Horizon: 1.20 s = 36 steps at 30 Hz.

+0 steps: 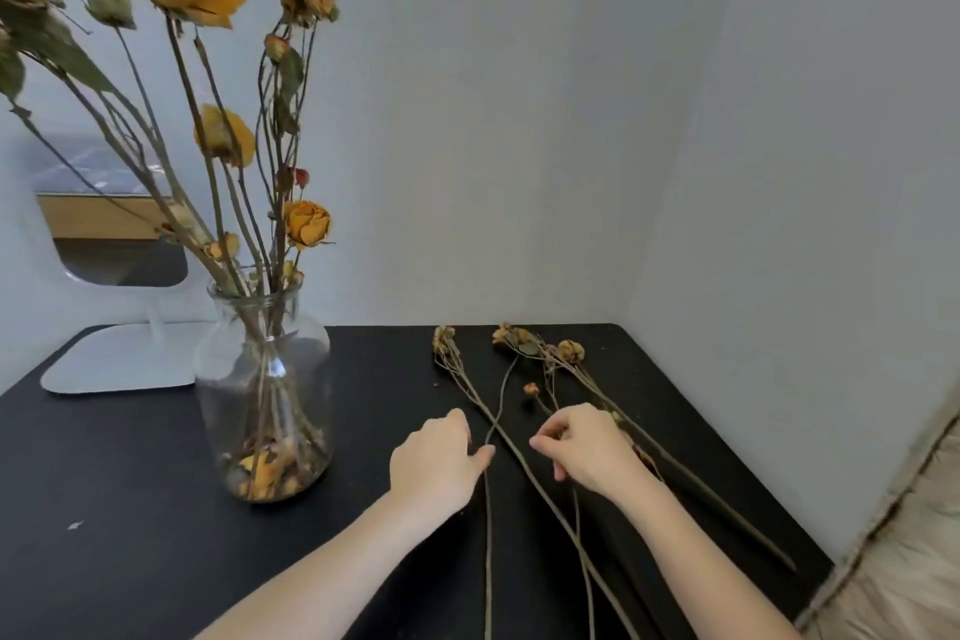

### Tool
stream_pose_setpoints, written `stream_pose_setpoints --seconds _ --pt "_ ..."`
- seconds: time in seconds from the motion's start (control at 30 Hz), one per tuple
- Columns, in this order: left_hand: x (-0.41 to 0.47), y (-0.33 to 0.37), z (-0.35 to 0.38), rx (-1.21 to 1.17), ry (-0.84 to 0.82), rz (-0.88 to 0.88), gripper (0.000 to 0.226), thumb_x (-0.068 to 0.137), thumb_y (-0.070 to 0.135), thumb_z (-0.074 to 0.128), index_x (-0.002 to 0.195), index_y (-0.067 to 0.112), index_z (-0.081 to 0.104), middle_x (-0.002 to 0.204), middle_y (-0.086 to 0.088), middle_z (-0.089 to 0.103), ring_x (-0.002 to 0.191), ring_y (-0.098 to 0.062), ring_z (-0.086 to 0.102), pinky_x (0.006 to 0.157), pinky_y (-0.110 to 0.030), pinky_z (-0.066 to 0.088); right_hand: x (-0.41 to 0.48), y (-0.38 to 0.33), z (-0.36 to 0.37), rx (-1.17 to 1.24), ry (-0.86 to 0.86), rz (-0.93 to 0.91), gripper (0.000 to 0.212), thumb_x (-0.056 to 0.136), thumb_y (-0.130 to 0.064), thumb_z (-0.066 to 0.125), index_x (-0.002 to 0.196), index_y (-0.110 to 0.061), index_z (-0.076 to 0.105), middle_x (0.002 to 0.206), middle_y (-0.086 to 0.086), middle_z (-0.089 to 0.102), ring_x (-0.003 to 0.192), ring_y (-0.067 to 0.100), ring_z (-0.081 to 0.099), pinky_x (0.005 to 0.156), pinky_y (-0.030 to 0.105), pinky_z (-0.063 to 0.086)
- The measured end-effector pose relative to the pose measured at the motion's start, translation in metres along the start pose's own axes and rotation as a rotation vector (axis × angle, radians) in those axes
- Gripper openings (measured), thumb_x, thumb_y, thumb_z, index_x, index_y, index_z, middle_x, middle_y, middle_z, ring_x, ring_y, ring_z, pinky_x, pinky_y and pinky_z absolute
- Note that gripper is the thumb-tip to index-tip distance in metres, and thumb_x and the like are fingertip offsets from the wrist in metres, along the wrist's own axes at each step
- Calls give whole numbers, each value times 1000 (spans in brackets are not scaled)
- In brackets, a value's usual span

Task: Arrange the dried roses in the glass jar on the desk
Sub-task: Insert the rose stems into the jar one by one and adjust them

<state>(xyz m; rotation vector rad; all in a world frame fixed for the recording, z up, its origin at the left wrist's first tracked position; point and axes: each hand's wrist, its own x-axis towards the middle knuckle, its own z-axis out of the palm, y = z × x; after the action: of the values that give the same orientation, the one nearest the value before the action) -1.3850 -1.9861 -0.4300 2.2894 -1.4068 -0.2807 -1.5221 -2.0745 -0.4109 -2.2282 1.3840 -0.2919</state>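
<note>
Roughly halfway, we judge: several roses [306, 224] stand in the jar [262, 395] at the bench's [130, 509] left; loose stems [447, 348] lie to its right. Our left hand [436, 463] touches one stem, and our right hand [587, 447] curls above others. Whether either grips, we cannot tell.

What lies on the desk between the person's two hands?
Two dried rose stems, crossing each other on the black desk, lie between the left hand and the right hand. This shows in the head view.
</note>
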Motion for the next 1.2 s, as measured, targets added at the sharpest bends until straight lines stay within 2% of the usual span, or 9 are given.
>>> stream_pose_setpoints --seconds 0.1,0.23,0.33,0.47,0.6,0.87,0.97,1.1,1.2 --pt "11 9 12 65 -49 -38 28 90 42 51 103 17 52 104 -2 61 95 -24 60 76 -33 47 3 -6 8 -87 -77 14 16 86 -37 60 95 -23 65 71 -2 70 71 9 67 79 32 54" --pt "15 12 16 -26 -70 -82 16 91 27 48 97 14 56 99 -3 61 90 -23 60 72 -31 47 8 -9 16 -157 -120 62 19 87 -34 60 98 -19 60 91 2 70 84 16 67 77 31 53" --pt "14 9 12 -131 -86 -115 14 90 23 49 93 12 57 88 -1 57 85 -21 59 71 -30 48 11 -10 21 -175 -104 90 16 88 -33 59 95 -18 58 91 2 70 83 16 67 70 28 50" --pt "12 2 4 -229 -52 -122 16 89 23 51 76 14 54 79 1 57 73 -16 56 67 -28 46 16 -10 25 -190 -89 112 18 89 -29 57 101 -16 61 90 3 69 82 16 66 74 29 53" --pt "11 0 -4 -303 -15 -107 24 89 23 54 65 19 51 68 2 58 62 -9 54 53 -19 37 17 -8 25 -205 -86 115 18 88 -26 57 100 -15 62 88 3 68 80 16 66 75 30 53" --pt "8 -3 -9 -374 23 -68 20 90 22 56 70 23 51 69 3 58 62 -8 55 55 -16 37 16 -7 21 -155 -75 95 17 89 -32 57 93 -17 64 82 1 69 76 13 67 73 29 54" --pt "6 -10 -7 -368 -9 -80 16 89 22 55 74 22 52 70 4 57 63 -8 54 60 -19 41 22 2 6 -70 52 70 19 89 -37 56 93 -20 63 75 -3 67 69 7 64 67 25 51" --pt "4 -18 -6 -368 -21 -90 11 89 22 56 78 19 55 74 2 58 66 -9 56 64 -21 44 35 33 -24 -123 274 205 27 88 -34 58 108 -16 57 88 -2 59 74 11 58 63 26 45" --pt "3 -21 -6 -371 -39 -97 9 89 22 57 81 19 57 78 1 61 71 -11 59 68 -22 48 38 57 -36 -239 217 334 26 87 -35 60 104 -15 58 77 -3 56 66 11 56 53 25 42"
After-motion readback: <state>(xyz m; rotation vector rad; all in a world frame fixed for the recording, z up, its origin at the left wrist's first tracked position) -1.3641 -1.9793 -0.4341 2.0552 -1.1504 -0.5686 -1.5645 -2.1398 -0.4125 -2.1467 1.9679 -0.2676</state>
